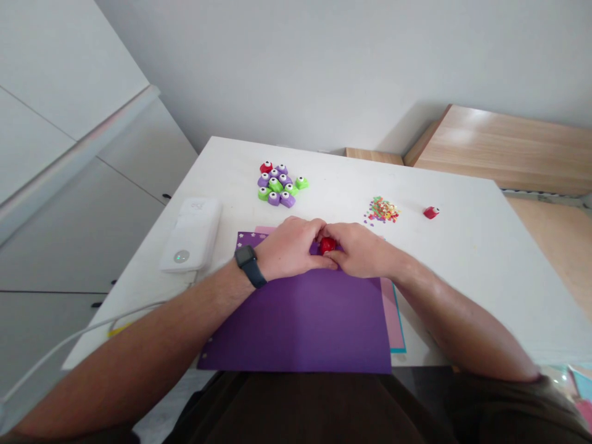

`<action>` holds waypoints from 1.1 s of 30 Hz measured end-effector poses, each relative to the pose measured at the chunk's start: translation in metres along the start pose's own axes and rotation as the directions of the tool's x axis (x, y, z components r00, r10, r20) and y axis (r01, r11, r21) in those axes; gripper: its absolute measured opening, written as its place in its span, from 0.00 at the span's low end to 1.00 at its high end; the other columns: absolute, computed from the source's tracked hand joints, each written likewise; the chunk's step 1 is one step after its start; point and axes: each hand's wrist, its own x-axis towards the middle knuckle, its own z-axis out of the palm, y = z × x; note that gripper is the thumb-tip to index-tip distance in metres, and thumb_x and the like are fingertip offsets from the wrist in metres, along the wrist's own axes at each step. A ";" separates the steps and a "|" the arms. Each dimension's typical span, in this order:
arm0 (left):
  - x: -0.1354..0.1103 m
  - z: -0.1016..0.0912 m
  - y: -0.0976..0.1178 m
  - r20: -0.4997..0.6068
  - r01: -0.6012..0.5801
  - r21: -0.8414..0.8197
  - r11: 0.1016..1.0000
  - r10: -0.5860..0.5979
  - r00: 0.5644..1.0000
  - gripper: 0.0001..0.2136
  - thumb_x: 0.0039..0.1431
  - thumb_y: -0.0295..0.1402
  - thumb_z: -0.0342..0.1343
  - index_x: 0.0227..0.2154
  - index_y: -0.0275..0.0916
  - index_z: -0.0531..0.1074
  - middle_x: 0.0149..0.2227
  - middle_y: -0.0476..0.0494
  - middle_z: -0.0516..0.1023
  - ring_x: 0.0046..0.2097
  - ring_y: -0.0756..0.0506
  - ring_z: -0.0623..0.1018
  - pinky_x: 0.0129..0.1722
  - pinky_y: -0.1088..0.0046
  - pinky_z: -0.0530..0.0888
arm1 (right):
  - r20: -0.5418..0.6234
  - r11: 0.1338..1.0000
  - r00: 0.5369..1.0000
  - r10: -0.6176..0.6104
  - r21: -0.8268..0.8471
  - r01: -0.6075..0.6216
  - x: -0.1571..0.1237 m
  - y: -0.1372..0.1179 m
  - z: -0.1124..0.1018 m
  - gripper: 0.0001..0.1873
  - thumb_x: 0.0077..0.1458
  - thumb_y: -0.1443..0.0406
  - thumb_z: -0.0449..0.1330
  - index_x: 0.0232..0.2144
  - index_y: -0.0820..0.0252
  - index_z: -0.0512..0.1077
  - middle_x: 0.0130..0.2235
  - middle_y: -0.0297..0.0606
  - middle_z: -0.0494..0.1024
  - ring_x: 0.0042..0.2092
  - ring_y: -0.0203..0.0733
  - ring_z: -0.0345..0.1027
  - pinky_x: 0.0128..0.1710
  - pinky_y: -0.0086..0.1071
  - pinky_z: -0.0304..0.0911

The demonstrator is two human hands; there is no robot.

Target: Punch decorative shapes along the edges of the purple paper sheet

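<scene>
My left hand (296,248), with a dark watch on its wrist, and my right hand (359,250) meet over the top part of a purple paper sheet (300,320). Between them they grip a small red craft punch (328,245), fingers curled round it from both sides. The underside of the punch and most fingertips are hidden. Small flower-shaped cutouts (241,236) run along the sheet's top left corner, and a few more marks show lower on its left edge. Pink paper (392,308) and a blue-edged sheet (401,333) stick out from underneath at the right.
Several purple, green and red punches (276,183) stand clustered at the back. A pile of colourful paper bits (383,209) and a lone red punch (431,213) are to the right. On the left lies a white device (192,234) with a cable (134,308).
</scene>
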 end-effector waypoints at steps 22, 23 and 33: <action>-0.003 0.004 -0.005 -0.015 -0.008 0.064 0.998 0.009 1.000 0.22 0.54 0.52 0.66 0.40 0.39 0.73 0.37 0.44 0.81 0.39 0.40 0.79 0.40 0.66 0.70 | -0.011 0.996 0.997 -0.070 0.055 0.071 0.004 0.007 0.009 0.07 0.55 0.69 0.61 0.38 0.61 0.71 0.39 0.40 0.78 0.38 0.41 0.70 0.40 0.32 0.61; -0.004 0.003 -0.005 -0.019 -0.007 0.076 0.997 0.009 1.000 0.23 0.54 0.54 0.65 0.41 0.39 0.74 0.38 0.43 0.81 0.40 0.39 0.79 0.41 0.65 0.70 | -0.010 0.994 0.997 -0.081 0.070 0.082 0.004 0.007 0.008 0.07 0.55 0.69 0.60 0.38 0.61 0.71 0.39 0.40 0.78 0.38 0.40 0.69 0.40 0.32 0.61; -0.015 0.001 -0.016 -0.036 0.026 0.100 0.995 -0.023 0.999 0.22 0.62 0.46 0.61 0.54 0.40 0.74 0.49 0.40 0.82 0.50 0.37 0.81 0.51 0.61 0.73 | 0.026 0.993 0.999 -0.024 0.119 0.021 0.001 0.010 -0.008 0.14 0.58 0.65 0.61 0.47 0.60 0.74 0.43 0.40 0.80 0.42 0.42 0.71 0.44 0.33 0.62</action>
